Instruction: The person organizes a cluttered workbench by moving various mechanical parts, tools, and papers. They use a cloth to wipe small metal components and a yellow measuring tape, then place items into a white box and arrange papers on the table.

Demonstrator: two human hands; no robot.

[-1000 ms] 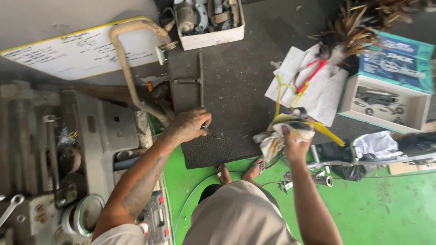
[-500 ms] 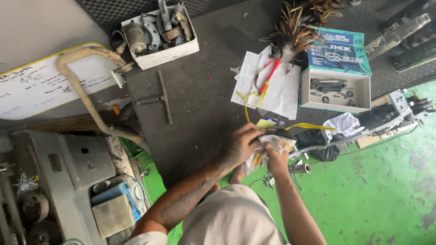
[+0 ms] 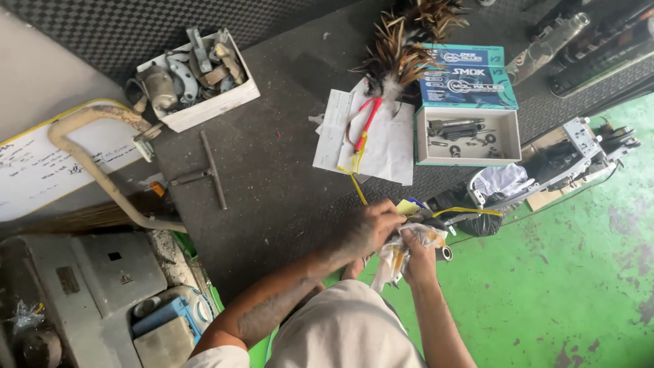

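Both my hands meet over the front edge of a dark rubber mat (image 3: pixel 272 170). My right hand (image 3: pixel 417 257) grips a crumpled, stained white rag (image 3: pixel 394 257). My left hand (image 3: pixel 373 225) is closed over the top of the same rag and a small part under it, which I cannot make out. A short metal tube (image 3: pixel 444 253) pokes out just right of my right hand. Yellow strap (image 3: pixel 470 212) runs off to the right.
A T-handle wrench (image 3: pixel 208 170) lies on the mat. At the back stand a white box of metal parts (image 3: pixel 194 75), papers with a red tool (image 3: pixel 364 133), a feather duster (image 3: pixel 402 48) and an open box of small hardware (image 3: pixel 466 136). Machine parts sit left, green floor (image 3: pixel 565 293) right.
My left hand left the mat and came across to the rag in my right hand. The view swung right and closer, so the mat and boxes shifted left.
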